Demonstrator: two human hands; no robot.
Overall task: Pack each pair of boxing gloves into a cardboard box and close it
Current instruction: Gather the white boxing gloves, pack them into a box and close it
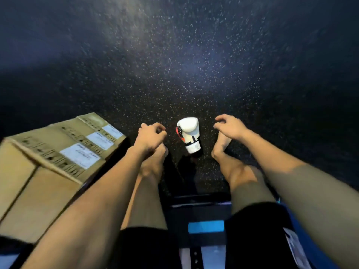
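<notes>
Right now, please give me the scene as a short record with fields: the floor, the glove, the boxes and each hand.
floor: dark, speckled
glove: white, on the floor between the hands, cuff toward the person, untouched
boxes: cardboard, closed, in a row at the left, white labels
left hand: left of the glove, fingers loosely curled, holds nothing
right hand: right of the glove, fingers loosely curled, holds nothing

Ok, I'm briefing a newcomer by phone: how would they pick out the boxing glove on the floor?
Look at the dark speckled floor, right of the stacked brown cardboard boxes. Between the person's two bare feet sits a white padded boxing glove with black and orange trim, the only glove in sight.
</notes>
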